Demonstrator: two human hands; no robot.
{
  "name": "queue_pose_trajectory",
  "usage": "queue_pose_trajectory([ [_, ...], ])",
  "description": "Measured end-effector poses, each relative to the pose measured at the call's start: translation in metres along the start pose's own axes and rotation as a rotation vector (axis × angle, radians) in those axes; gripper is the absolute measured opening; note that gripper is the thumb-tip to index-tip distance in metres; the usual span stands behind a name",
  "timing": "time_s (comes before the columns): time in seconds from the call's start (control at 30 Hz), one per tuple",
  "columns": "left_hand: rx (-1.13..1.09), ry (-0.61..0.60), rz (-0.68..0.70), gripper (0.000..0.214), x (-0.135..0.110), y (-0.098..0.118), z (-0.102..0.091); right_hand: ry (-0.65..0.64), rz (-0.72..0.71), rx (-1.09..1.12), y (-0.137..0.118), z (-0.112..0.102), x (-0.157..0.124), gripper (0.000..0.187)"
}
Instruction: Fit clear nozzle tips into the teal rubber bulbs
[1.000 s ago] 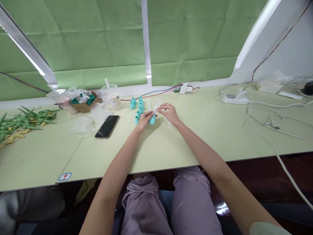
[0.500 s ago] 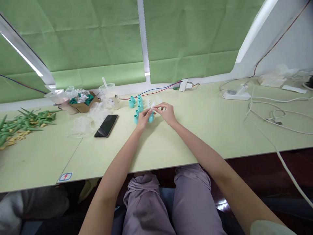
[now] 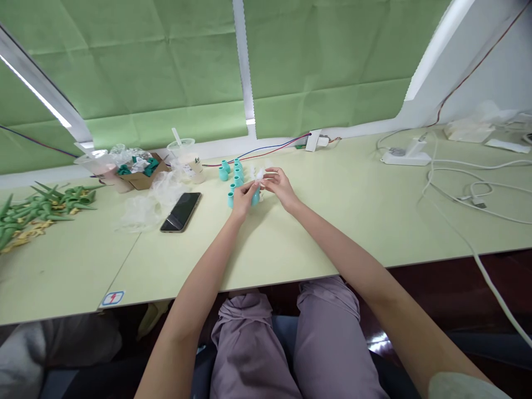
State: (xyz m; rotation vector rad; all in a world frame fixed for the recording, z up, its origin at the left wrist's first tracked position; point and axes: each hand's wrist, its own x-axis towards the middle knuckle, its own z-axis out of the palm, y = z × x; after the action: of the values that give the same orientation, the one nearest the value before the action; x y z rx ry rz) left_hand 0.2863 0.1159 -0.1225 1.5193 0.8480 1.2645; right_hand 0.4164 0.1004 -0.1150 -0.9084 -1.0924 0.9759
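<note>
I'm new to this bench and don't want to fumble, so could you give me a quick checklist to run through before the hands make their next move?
1. Left hand steady on the held turquoise piece: ok, it grips it.
2. Right hand gripping the white piece: cannot tell; it may only be touching.
3. White piece fitted to the held one: cannot tell, the hands cover the join.
4. Loose turquoise pieces standing: ok, grouped beside and beyond the left hand.
5. Phone clear of both hands: ok, it lies apart, left of them.
6. White cable clear of the hands: ok, well to the right.
</note>
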Motion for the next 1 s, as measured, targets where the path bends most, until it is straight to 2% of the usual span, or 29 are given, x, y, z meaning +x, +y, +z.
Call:
queue_pose_trajectory([
  [0.17, 0.024, 0.011, 0.007, 0.037, 0.0, 0.0, -0.002, -0.168, 0.121, 0.053, -0.006, 0.002, -0.004, 0.03],
  [0.33, 0.06, 0.028, 0.019, 0.038, -0.001, 0.007, -0.003, -0.262, 0.124, 0.071, -0.011, -0.001, -0.006, 0.037],
  [0.53, 0.023, -0.045, 0.036, 0.037, -0.001, 0.008, -0.001, -0.272, 0.094, 0.102, -0.009, -0.006, -0.004, 0.044],
  [0.73, 0.02, -0.058, 0.067, 0.035, -0.002, 0.004, 0.003, -0.237, 0.111, 0.081, -0.006, -0.009, 0.0, 0.046],
  [1.0, -0.114, -0.044, 0.05, 0.042, -0.005, 0.002, 0.009, -0.252, -0.033, 0.015, -0.005, -0.008, 0.001, 0.04],
])
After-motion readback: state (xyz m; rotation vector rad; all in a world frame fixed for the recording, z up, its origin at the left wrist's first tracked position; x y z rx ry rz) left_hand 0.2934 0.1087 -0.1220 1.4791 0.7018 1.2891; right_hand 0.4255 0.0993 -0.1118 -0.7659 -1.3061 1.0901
